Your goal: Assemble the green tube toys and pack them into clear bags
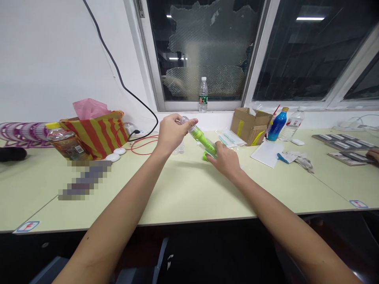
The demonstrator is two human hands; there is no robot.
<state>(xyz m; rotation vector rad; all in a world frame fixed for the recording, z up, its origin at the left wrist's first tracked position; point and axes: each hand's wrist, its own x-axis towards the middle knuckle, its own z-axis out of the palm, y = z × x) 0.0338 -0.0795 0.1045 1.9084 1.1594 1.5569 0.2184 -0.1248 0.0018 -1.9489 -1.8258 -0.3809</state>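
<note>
I hold a slim green and clear plastic bottle (202, 139) tilted over the pale green table (183, 189). My left hand (171, 132) grips its clear upper end. My right hand (225, 159) holds its green lower end near the tabletop. A small clear cap-like piece (179, 148) stands on the table just behind my left hand.
A striped bag (99, 132) with pink paper and a bottle (63, 142) lie at left, with red and black cables (142, 142) beside them. A cardboard box (250, 125), blue bottle (277, 123), clear bottle (291, 125), papers and trays (343, 148) stand at right. A water bottle (203, 95) is on the sill.
</note>
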